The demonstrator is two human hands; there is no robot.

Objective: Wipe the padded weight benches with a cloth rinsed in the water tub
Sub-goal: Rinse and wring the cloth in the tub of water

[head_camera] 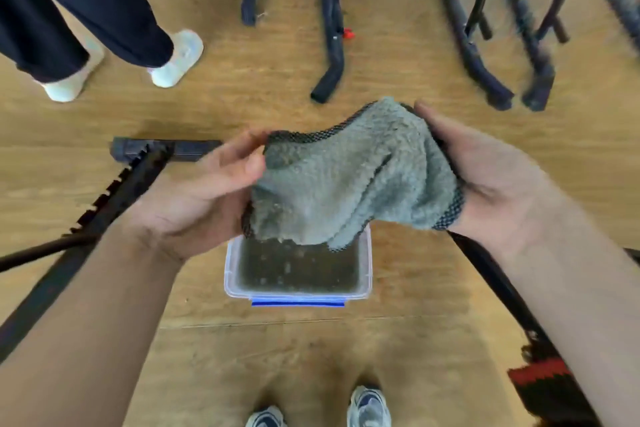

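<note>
A grey fluffy cloth (349,180) with a dark stitched edge hangs between both my hands, above the water tub. My left hand (211,191) pinches its left corner between thumb and fingers. My right hand (485,177) grips the bunched right side, fingers curled behind the fabric. The cloth's lower edge droops over the far rim of the clear plastic tub (298,295), which stands on the wooden floor and holds murky water. No bench padding shows in the view.
Black metal bench frames (478,45) stand at the top. A toothed black frame bar (104,204) runs at the left and another bar (498,291) at the right. Another person's legs and pale shoes (173,62) are at upper left. My shoes (367,409) are at the bottom.
</note>
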